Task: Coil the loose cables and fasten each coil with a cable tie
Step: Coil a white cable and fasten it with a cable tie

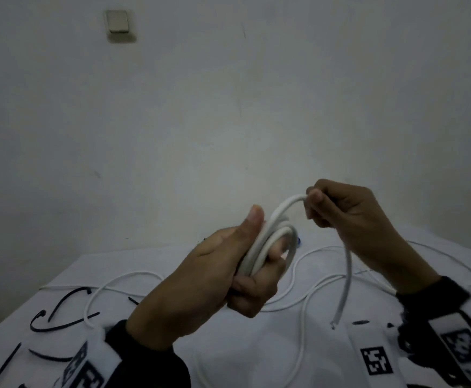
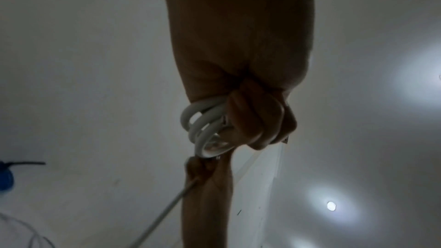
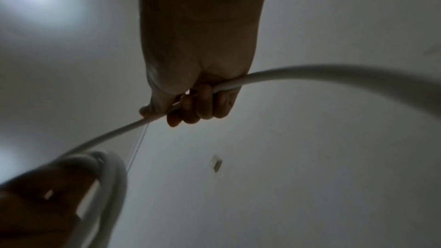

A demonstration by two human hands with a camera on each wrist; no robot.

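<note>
At lower left of the head view, black cable ties (image 1: 60, 309) lie untouched on the white table (image 1: 256, 345), while just left of centre our left hand (image 1: 214, 275) clamps thumb and curled fingers around a white coil (image 1: 270, 242) of several turns. To its right, our right hand (image 1: 349, 211) pinches the same thick white cable (image 1: 347, 275), whose short tail hangs to a cut end near the table, with thinner white cables (image 1: 312, 275) loose beneath. We judge the coiling step nearly finished: the next move calls for laying that last length onto the coil, then reaching for a tie without letting the turns spring apart.
</note>
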